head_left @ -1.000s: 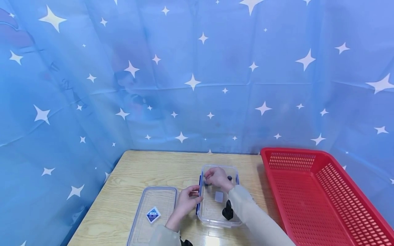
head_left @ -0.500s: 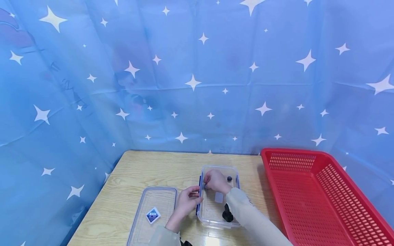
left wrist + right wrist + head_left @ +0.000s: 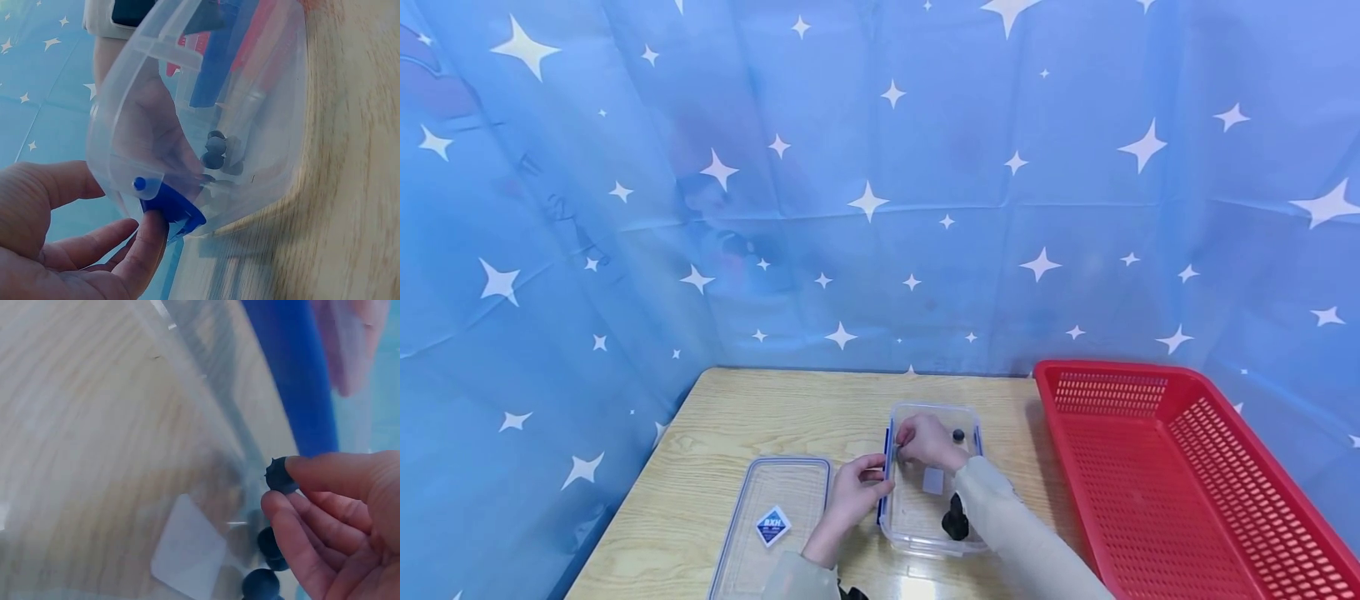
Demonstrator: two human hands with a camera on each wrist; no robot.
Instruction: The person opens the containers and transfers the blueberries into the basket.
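Note:
A clear plastic food container (image 3: pixel 925 546) with blue clasps stands on the table. My right hand (image 3: pixel 927 440) reaches down into its far left part. Thumb and forefinger pinch a blueberry (image 3: pixel 281 478), its crown facing left in the right wrist view. More blueberries (image 3: pixel 261 584) lie just below those fingers, and a lone blueberry (image 3: pixel 958 435) sits to the right of the hand. Outside the container's left wall, my left hand (image 3: pixel 850 492) rests its spread fingertips on the side. One fingertip touches the blue clasp (image 3: pixel 172 209) in the left wrist view.
Left of the container lies its clear lid (image 3: pixel 786 483) with a blue diamond label (image 3: pixel 772 525). A large red basket (image 3: pixel 1138 492) stands on the right. A pale label (image 3: pixel 933 480) shows at the container's floor. Behind the table hangs a blue star-printed curtain (image 3: pixel 880 250).
My right hand has dipped slightly lower and toward the container's left wall, uncovering more of the lone blueberry. The left hand has stayed in place.

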